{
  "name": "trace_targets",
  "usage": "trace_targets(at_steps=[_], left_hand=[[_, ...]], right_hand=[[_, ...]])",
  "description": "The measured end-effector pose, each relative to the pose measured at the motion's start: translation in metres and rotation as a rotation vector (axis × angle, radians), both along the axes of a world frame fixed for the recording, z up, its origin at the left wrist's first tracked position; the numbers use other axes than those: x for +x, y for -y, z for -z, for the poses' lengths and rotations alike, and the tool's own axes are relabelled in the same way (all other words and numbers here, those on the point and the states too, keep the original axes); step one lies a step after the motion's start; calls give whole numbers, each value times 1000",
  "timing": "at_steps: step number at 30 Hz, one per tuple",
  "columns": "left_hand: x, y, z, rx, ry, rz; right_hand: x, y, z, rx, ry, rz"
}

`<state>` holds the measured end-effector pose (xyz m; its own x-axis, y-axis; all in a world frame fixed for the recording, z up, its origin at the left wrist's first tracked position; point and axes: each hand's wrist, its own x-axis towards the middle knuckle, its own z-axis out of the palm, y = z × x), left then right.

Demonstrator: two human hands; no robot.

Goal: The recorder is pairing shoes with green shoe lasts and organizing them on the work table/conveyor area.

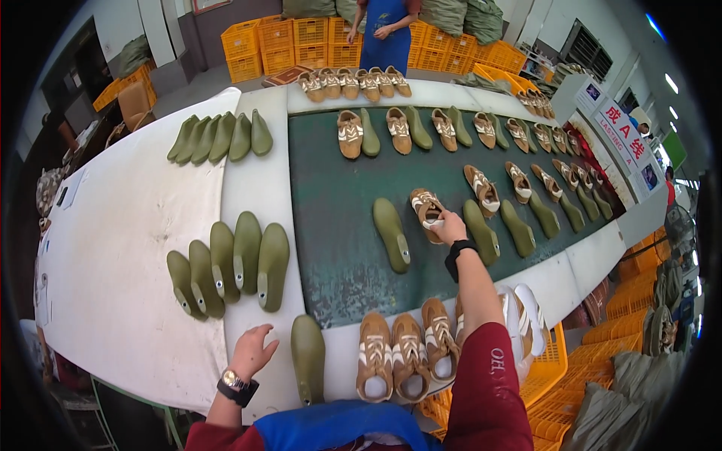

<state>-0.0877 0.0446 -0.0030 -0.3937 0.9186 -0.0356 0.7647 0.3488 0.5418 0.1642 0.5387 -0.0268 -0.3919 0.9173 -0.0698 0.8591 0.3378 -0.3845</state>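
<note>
- While the right hand [450, 225] reaches far out over the dark green belt [331, 225], its fingers close on the heel end of a tan shoe with white stripes [426, 213], which lies flat on the belt between two olive green lasts [392, 233]
- Judging from that, the step in hand looks like setting down or lifting this one shoe beside its last; whether the grip is firmly clamped or only resting on the shoe cannot be told for sure, though the fingers are together on it
- The left hand [253, 349] hovers with fingers spread apart, holding nothing, just beside a single green last [307, 356] at the near edge of the white table [120, 248]
- Any next move would call for a clean pinch at the heel and care not to nudge the neighbouring lasts, which lie close by
- Near the body, a row of tan shoes [406, 353] waits at the table's edge; two groups of green lasts [229, 263] lie on the white surface to the left
- Further along, the belt carries shoe-and-last pairs in rows, curving away to the right
- Around it, orange crates [301, 37] are stacked at the far wall and below right, and a person in a blue apron [387, 34] stands at the far end
</note>
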Motion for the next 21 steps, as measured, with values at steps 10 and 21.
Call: trace_targets(at_steps=[10, 21], left_hand=[[-43, -68, -10, 177, -303, -174], [-70, -113, 41, -271, -287, -126]], right_hand=[[-2, 0, 29, -126, -2, -135], [66, 150, -195, -318, -467, -481]])
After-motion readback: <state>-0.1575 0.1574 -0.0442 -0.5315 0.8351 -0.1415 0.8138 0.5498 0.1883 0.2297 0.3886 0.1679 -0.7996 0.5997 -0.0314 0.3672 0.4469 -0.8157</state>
